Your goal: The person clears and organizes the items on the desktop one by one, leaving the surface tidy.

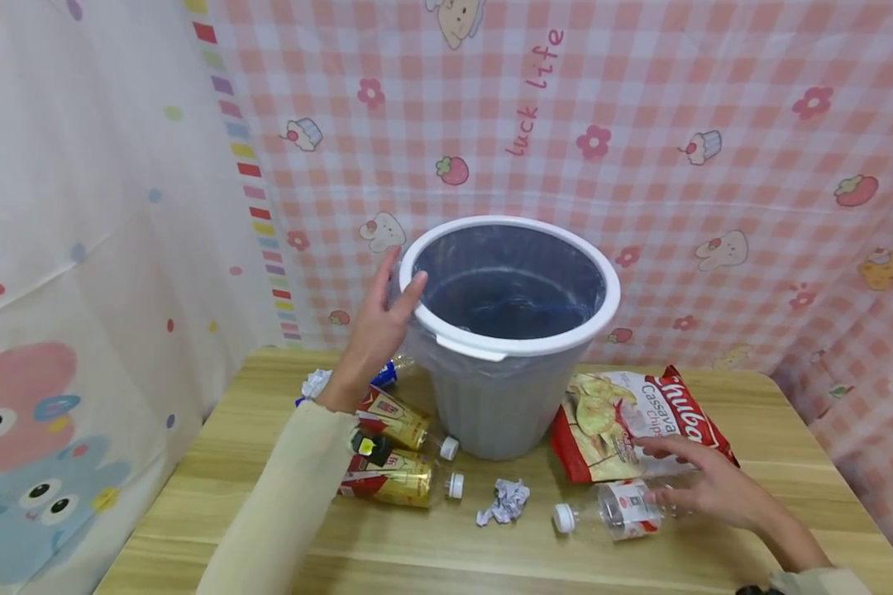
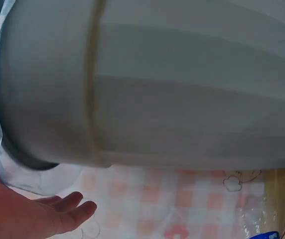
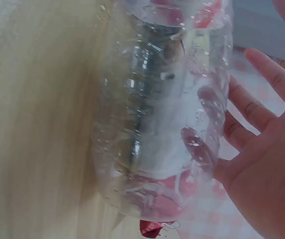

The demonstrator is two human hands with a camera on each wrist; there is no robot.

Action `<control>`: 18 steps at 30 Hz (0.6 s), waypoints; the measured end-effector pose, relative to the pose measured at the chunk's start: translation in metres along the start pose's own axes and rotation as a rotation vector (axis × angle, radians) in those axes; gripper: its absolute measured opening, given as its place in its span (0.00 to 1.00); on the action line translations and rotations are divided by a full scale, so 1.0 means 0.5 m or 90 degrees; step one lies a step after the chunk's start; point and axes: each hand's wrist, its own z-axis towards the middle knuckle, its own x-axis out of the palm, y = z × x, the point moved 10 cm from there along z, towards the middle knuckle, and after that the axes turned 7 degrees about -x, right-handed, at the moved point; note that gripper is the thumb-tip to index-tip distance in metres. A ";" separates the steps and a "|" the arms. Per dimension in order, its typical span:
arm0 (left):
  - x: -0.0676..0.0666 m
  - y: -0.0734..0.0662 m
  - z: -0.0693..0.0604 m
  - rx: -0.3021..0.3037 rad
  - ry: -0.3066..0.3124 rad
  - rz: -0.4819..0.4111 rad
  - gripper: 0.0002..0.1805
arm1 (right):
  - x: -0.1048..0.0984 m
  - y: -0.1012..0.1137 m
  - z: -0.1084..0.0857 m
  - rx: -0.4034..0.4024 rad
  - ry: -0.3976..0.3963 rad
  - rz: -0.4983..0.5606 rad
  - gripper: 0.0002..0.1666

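Note:
A grey trash bin with a white rim and a clear plastic liner stands at the back of the table. My left hand is at the rim's left side, its thumb by the rim and fingers extended. In the left wrist view the left hand's fingers lie loosely beside the liner. My right hand, fingers spread, is beside a clear plastic bottle lying on its side with a white cap. In the right wrist view the bottle partly covers the fingertips; contact is unclear.
A red chips bag lies right of the bin, behind the bottle. Crumpled paper sits in front. Two gold-labelled bottles, one upper bottle and one lower bottle, lie at left near another paper ball. A checked curtain hangs behind.

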 end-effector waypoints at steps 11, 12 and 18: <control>0.029 0.003 0.009 -0.001 0.000 -0.074 0.38 | 0.034 0.020 -0.003 -0.107 0.001 0.001 0.36; 0.030 0.002 0.010 0.005 0.001 -0.085 0.37 | 0.035 0.021 -0.004 -0.111 0.000 -0.014 0.36; 0.041 -0.004 0.017 0.045 0.010 -0.158 0.34 | 0.041 0.027 -0.006 -0.126 -0.008 -0.104 0.35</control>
